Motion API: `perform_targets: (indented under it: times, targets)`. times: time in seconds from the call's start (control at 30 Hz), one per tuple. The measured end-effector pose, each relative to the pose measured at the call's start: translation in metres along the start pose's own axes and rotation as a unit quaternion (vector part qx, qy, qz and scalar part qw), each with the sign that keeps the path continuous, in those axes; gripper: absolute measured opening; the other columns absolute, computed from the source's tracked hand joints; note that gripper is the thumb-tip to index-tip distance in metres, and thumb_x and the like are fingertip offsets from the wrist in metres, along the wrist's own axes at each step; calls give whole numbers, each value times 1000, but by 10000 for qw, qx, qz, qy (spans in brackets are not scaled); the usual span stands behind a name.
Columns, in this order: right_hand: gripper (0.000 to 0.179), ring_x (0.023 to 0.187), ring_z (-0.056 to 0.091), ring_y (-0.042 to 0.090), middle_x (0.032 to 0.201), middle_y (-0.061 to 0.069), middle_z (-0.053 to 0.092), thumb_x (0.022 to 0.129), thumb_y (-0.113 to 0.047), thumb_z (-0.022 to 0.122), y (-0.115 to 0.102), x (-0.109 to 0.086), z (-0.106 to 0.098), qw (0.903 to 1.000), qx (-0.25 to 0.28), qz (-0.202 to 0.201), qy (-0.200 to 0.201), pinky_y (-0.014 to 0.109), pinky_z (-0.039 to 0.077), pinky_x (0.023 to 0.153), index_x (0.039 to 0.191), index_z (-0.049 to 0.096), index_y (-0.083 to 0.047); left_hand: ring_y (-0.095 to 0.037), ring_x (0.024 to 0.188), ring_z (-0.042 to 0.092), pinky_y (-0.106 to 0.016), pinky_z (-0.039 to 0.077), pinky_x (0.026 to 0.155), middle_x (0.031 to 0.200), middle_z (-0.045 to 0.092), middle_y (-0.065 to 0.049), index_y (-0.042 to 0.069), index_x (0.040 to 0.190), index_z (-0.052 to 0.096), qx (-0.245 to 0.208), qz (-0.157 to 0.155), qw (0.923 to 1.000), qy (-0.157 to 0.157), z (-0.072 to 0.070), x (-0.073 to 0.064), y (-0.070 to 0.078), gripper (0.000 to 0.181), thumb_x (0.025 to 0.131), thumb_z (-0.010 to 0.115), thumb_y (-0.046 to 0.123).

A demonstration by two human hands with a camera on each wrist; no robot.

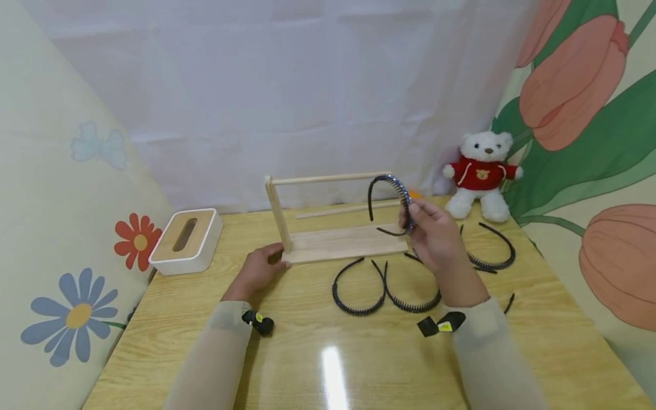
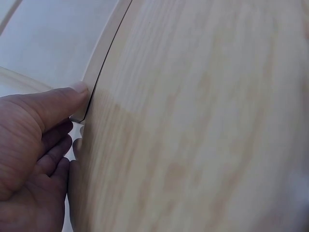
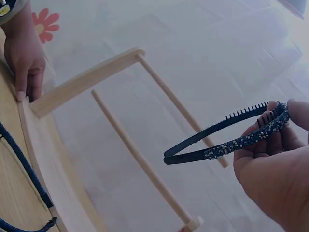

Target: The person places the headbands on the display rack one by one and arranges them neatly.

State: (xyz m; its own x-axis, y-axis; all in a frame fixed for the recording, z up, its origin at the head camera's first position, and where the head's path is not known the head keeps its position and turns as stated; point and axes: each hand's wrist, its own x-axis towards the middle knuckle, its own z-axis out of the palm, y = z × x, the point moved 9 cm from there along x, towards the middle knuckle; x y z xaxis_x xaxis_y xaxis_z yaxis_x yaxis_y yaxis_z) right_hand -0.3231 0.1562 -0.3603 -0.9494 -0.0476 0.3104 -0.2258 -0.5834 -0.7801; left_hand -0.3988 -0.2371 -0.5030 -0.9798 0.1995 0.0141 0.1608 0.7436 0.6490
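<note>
A pale wooden rack [image 1: 343, 242] stands on the table, with a flat base, an upright at its left end and two thin rods [image 3: 145, 159]. At its left front corner my left hand [image 1: 258, 269] grips the base, the thumb [image 2: 63, 104] on the edge and the fingers curled by it. My right hand [image 1: 433, 233] holds a dark blue toothed headband [image 3: 246, 142] with glittering stones, raised near the rack's right end. In the right wrist view, the headband's two tips point left, in front of a rod. The rack's right end is partly hidden behind this hand.
Several dark headbands [image 1: 359, 311] lie on the table in front of the rack and to its right, some partly behind my right arm. A white tissue box [image 1: 187, 242] with a wooden lid stands at left. A white teddy bear [image 1: 483, 176] in red sits at back right.
</note>
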Motion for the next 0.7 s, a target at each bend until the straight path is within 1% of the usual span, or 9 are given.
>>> perform_targets:
  times: [0.1, 0.17, 0.3, 0.47, 0.57, 0.67, 0.7]
  targets:
    - [26, 88, 69, 12, 98, 3, 74, 113, -4, 56, -13, 6, -9, 9994, 59, -160, 295, 21, 59, 83, 104, 80, -10, -46, 156, 44, -62, 35, 130, 163, 54, -22, 7, 160, 56, 9, -7, 10000, -26, 1, 1, -1, 60, 105, 76, 20]
    - [27, 87, 69, 12, 98, 3, 73, 113, -3, 57, -22, 9, -16, 9984, 58, -238, 517, 21, 59, 83, 102, 80, -10, -47, 156, 44, -63, 35, 130, 164, 53, -23, 7, 160, 55, -17, -33, 10000, -56, 1, 1, -2, 61, 105, 76, 20]
    - [25, 86, 67, 13, 97, 5, 72, 112, -5, 59, -37, 16, -26, 9963, 56, -333, 785, 21, 58, 82, 97, 79, -8, -47, 157, 43, -62, 33, 131, 165, 52, -23, 7, 160, 55, -81, -55, 9999, -90, 1, 2, -2, 60, 105, 76, 20]
    - [23, 89, 63, 14, 101, 4, 70, 112, -8, 60, -44, 28, -33, 9956, -106, -317, 879, 21, 57, 82, 97, 79, -8, -46, 157, 43, -62, 33, 131, 165, 52, -22, 7, 159, 56, -59, -26, 9999, -93, 0, 3, -2, 60, 105, 76, 20]
    - [21, 91, 62, 13, 105, 4, 69, 112, -9, 61, -43, 34, -35, 9958, -148, -223, 871, 20, 56, 83, 100, 79, -9, -46, 156, 44, -62, 34, 131, 164, 53, -22, 6, 159, 57, -16, 16, 10000, -79, 0, 3, -2, 60, 104, 77, 20]
    - [22, 91, 63, 13, 104, 3, 70, 112, -9, 60, -40, 39, -36, 9959, -122, -119, 884, 21, 56, 84, 101, 79, -9, -46, 156, 44, -61, 35, 130, 164, 52, -22, 5, 158, 57, -9, 23, 10000, -77, 1, 3, -1, 59, 104, 77, 20]
    - [23, 90, 63, 12, 103, 3, 70, 112, -9, 59, -39, 41, -37, 9957, -188, -98, 907, 21, 56, 84, 101, 79, -11, -46, 156, 44, -61, 35, 130, 164, 52, -22, 5, 158, 57, -12, 19, 10000, -78, 1, 3, -1, 59, 104, 77, 19]
